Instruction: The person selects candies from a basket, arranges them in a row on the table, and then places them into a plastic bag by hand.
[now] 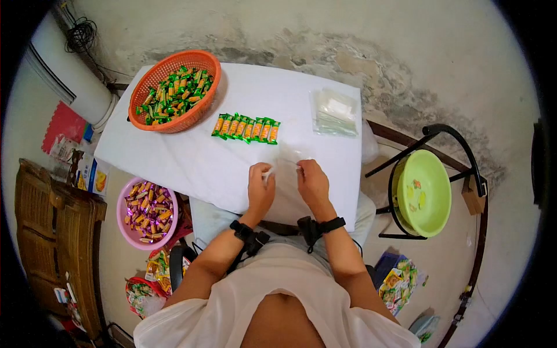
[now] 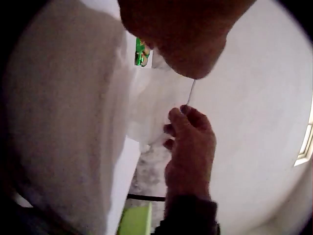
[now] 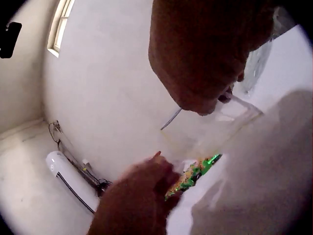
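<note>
A clear plastic bag [image 1: 286,155] is stretched between both hands near the front edge of the white-covered table. My left hand [image 1: 261,188] pinches its left side, and my right hand [image 1: 313,182] pinches the opposite side. In the left wrist view, the right hand [image 2: 190,144] has thumb and fingertips together on the thin film. The right wrist view shows the film [image 3: 210,137] between the hands, with the near right hand [image 3: 205,58] hiding part of it. Just beyond the bag lies a tight row of several green-and-orange wrapped snack bars [image 1: 246,129].
An orange basket [image 1: 212,93] of similar bars stands at the table's back left. Flat clear bags [image 1: 335,113] are stacked at the right. Left of the table is a pink basin [image 1: 122,211] of purple-wrapped sweets; a green basin [image 1: 435,197] sits on a black-framed chair at right.
</note>
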### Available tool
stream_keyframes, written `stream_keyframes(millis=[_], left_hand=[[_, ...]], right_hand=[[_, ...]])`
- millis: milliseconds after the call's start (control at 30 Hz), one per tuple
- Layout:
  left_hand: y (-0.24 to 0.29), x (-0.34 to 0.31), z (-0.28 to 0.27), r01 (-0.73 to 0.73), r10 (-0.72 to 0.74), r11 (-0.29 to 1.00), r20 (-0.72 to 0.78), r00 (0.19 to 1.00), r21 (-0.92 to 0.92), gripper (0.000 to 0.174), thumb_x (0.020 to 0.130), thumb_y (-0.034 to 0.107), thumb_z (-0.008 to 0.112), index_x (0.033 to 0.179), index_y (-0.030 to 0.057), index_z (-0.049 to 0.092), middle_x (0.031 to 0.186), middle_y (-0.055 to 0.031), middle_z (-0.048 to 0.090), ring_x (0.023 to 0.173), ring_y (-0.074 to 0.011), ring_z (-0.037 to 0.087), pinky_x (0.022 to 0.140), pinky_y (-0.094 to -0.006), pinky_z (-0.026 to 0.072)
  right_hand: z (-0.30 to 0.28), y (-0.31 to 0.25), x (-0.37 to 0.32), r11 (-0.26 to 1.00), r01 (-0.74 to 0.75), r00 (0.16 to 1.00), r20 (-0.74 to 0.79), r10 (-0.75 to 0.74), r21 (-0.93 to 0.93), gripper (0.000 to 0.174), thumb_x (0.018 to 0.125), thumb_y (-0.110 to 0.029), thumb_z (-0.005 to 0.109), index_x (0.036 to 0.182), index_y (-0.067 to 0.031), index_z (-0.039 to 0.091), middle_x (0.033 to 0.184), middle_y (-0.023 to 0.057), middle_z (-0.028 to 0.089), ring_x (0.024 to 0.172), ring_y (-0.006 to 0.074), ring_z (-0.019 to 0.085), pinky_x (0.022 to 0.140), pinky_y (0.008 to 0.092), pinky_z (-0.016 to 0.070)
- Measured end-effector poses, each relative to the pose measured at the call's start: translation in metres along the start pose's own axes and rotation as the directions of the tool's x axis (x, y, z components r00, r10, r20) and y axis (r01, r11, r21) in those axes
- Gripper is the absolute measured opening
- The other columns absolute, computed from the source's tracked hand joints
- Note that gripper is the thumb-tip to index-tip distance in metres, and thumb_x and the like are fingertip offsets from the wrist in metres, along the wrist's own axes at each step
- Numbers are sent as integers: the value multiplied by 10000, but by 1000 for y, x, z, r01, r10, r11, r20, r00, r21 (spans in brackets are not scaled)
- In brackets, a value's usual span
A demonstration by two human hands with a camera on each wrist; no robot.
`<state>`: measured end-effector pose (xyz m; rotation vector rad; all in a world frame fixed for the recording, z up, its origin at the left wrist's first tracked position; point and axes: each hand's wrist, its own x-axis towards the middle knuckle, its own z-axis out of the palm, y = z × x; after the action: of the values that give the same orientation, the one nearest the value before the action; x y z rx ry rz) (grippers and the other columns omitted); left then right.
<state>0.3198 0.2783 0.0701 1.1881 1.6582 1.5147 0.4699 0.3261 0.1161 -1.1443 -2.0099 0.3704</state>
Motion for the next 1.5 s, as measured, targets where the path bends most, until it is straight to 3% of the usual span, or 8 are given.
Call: stream_keyframes(millis=[67,167,500,700,833,933,1000,1500], left_hand=[[31,-5,-9,-659,639,684,180,748,312,147,818,10,555,962,31,575,1023,-151,566,998,-296,550,848,-378,448],[39,1,-2,-768,644,577,423,638,278,174,770,-25,552,940,3,572,1050,-161,550,1000,-340,526,874,-402,434],[24,8,14,-678,103,628,823,559,382,352,815,100,518,1147,-3,571,1200,-157,537,1148,-321,484,999,-476,350],[5,21,43,-768,308,291,704,640,571,561,809,332,583,1329,151,477,1308,-129,481,1206,-392,421,957,-735,169],[27,37,49,-731,213,399,720,661,553,573,814,380,574,1329,154,466,1466,-151,293,1333,-386,264,1003,-703,123],[34,47,59,-797,461,311,651,602,517,578,809,417,578,1318,161,477,1450,-163,312,1326,-383,274,1006,-697,121],[21,52,64,-707,56,489,791,609,510,559,813,386,586,1300,129,487,1384,-185,397,1290,-395,322,1008,-687,145],[-11,36,36,-774,332,569,784,525,278,348,809,157,614,1131,29,579,1131,-146,590,1082,-336,527,964,-415,408]], right_hand=[[-1,-5,2,1000,7,1000,17,-7,-13,137,811,-49,578,948,-43,574,879,141,577,817,344,572,676,434,474],[3,-7,-2,997,52,997,64,-49,-60,121,795,-55,586,915,-42,582,859,134,575,811,338,564,661,420,477],[12,2,-11,961,272,962,47,-270,-39,123,781,-77,552,891,-53,602,913,103,588,829,288,563,713,395,483],[-4,5,-7,980,170,981,-76,-178,-107,172,708,-22,640,867,-84,623,871,76,573,792,304,555,704,410,457],[-21,17,2,968,178,974,-110,-199,-179,167,700,-18,646,849,-85,613,859,65,562,803,304,546,701,401,441],[-29,24,9,937,256,951,-112,-288,-236,63,728,-67,612,787,-83,599,899,65,591,807,266,556,687,387,435],[-22,39,11,932,255,967,45,-252,-257,59,728,-78,604,786,-87,600,874,57,589,798,255,556,660,378,431],[9,80,-11,975,18,999,-26,-24,-223,88,778,-97,637,861,-86,613,834,91,572,698,303,584,593,405,470]])
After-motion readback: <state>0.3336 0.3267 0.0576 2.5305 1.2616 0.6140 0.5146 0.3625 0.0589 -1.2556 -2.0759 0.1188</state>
